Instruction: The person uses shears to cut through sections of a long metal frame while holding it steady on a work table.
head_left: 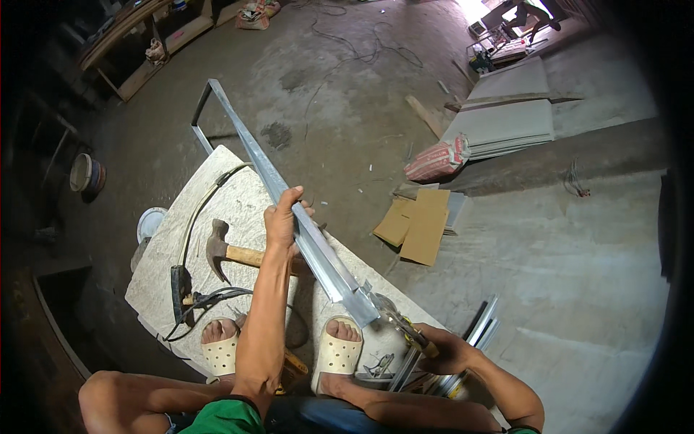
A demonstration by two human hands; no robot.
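My left hand is closed around a long galvanized metal channel, which slants from the far left down toward my right side. At its far end the metal bends round into a frame shape. My right hand grips a pliers-like metal tool with yellow on its handles. Its jaws are by the channel's near end; whether they bite on it I cannot tell. Beneath my left forearm lies a claw hammer with a wooden handle, partly hidden by the arm.
A worn whitish board lies under my sandalled feet. On it are a black power strip and cables. More metal channels lie at right. Cardboard pieces, a red-and-white sack and stacked panels are beyond. A bucket stands left.
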